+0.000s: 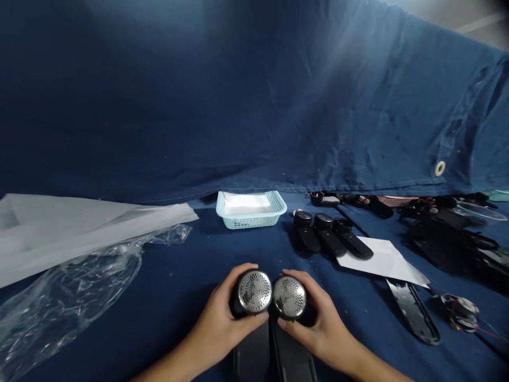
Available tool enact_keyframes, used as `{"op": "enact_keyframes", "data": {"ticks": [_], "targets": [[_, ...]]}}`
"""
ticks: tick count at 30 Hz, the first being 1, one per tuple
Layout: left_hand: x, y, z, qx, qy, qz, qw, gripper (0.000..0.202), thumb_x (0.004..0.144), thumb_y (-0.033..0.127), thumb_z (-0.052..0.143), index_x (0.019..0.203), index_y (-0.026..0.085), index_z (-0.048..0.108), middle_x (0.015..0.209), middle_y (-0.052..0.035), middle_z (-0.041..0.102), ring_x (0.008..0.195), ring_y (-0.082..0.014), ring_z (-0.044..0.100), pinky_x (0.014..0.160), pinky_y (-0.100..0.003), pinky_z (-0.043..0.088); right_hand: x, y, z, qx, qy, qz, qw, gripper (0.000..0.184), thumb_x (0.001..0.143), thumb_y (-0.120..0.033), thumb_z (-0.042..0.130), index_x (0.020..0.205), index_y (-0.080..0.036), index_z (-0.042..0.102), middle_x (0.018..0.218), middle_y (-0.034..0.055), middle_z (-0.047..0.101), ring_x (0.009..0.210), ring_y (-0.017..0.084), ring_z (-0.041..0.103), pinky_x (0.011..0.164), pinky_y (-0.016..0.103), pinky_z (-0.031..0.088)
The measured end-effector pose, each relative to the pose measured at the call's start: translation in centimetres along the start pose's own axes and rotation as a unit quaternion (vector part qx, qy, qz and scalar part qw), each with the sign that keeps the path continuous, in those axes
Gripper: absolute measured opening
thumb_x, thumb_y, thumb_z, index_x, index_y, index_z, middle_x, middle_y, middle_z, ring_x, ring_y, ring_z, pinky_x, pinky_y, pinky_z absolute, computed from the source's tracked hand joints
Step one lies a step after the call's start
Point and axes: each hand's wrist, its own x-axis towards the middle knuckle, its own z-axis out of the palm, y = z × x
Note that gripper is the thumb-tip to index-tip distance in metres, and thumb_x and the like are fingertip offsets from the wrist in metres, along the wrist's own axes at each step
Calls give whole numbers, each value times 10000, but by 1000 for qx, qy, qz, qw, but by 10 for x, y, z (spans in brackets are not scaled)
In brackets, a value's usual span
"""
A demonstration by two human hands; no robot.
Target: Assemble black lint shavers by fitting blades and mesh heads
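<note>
My left hand (217, 323) is wrapped round a black hand-held device with a round silver mesh head (254, 291). My right hand (320, 324) grips a second device of the same kind (289, 297). The two mesh heads touch side by side and face up at me. Both black handles (274, 358) run down toward the bottom edge, over the blue cloth.
Three more black devices (329, 236) lie in a row beside a white sheet of paper (382, 261). A pale mesh basket (251, 209) holds white cloth. Clear plastic bags (67, 260) lie left. Black shell parts (413, 310), a wired motor (460, 312) and more parts (449, 233) sit right.
</note>
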Motion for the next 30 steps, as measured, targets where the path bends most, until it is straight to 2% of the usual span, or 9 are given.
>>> {"op": "enact_keyframes", "data": {"ticks": [4, 7, 9, 12, 16, 19, 23, 26, 30], "targets": [[11, -7, -8, 111, -9, 28, 993, 467, 728, 287, 741, 1145, 231, 540, 1196, -68, 556, 1137, -270, 548, 992, -439, 448, 4, 5, 2, -26, -13, 47, 998, 633, 751, -252, 743, 1313, -294, 453, 1284, 56, 567, 1191, 272, 535, 1049, 459, 406], [16, -13, -8, 148, -21, 15, 989, 479, 771, 305, 698, 1206, 240, 509, 1202, -79, 583, 1124, -280, 572, 972, -473, 464, 6, 7, 1, -45, -7, 58, 997, 654, 764, -284, 732, 1342, -293, 427, 1326, 59, 543, 1229, 273, 508, 1070, 472, 387], [18, -17, -6, 162, -14, 19, 987, 566, 798, 303, 671, 1307, 266, 425, 1285, -88, 562, 1183, -285, 547, 1014, -500, 432, 8, 9, 0, -55, -4, 45, 998, 671, 778, -314, 720, 1368, -294, 401, 1345, 64, 525, 1239, 272, 499, 1071, 473, 389], [18, -22, -2, 169, 3, 35, 985, 618, 820, 299, 645, 1364, 281, 353, 1374, -92, 490, 1253, -266, 498, 1071, -481, 387, 11, 15, -1, -66, -1, 19, 998, 656, 799, -353, 703, 1377, -297, 399, 1342, 67, 525, 1236, 272, 502, 1070, 475, 392], [15, -23, 0, 190, 46, 63, 979, 606, 805, 292, 663, 1341, 233, 387, 1464, -124, 342, 1367, -282, 346, 1124, -482, 313, 13, 21, -1, -76, 17, -21, 997, 717, 783, -387, 717, 1401, -298, 364, 1403, 77, 443, 1257, 269, 478, 1040, 439, 433], [11, -20, 1, 208, 64, 100, 971, 593, 795, 300, 684, 1320, 223, 419, 1474, -125, 319, 1382, -284, 316, 1134, -472, 300, 12, 19, 1, -98, 25, -62, 993, 725, 766, -409, 731, 1392, -289, 384, 1416, 89, 407, 1286, 277, 443, 1054, 439, 421], [7, -17, 4, 229, 60, 136, 962, 600, 793, 343, 718, 1315, 210, 453, 1478, -125, 336, 1339, -304, 372, 1086, -487, 357, 9, 11, 4, -144, 27, -106, 983, 665, 780, -417, 723, 1357, -251, 439, 1406, 116, 406, 1321, 295, 390, 1103, 474, 344], [5, -16, 4, 237, 57, 140, 960, 451, 883, 333, 633, 1287, 186, 498, 1374, -116, 476, 1205, -298, 509, 981, -524, 439, 9, 3, 3, -183, -3, -129, 974, 562, 836, -399, 683, 1321, -207, 476, 1338, 119, 491, 1221, 300, 493, 1031, 519, 400], [2, -10, 4, 239, 41, 141, 960, 341, 926, 317, 580, 1235, 178, 543, 1252, -95, 572, 1072, -248, 595, 901, -470, 502, 16, -9, -1, -244, -34, -135, 960, 370, 916, -350, 602, 1236, -175, 538, 1223, 93, 581, 1079, 263, 584, 921, 495, 480]]}}
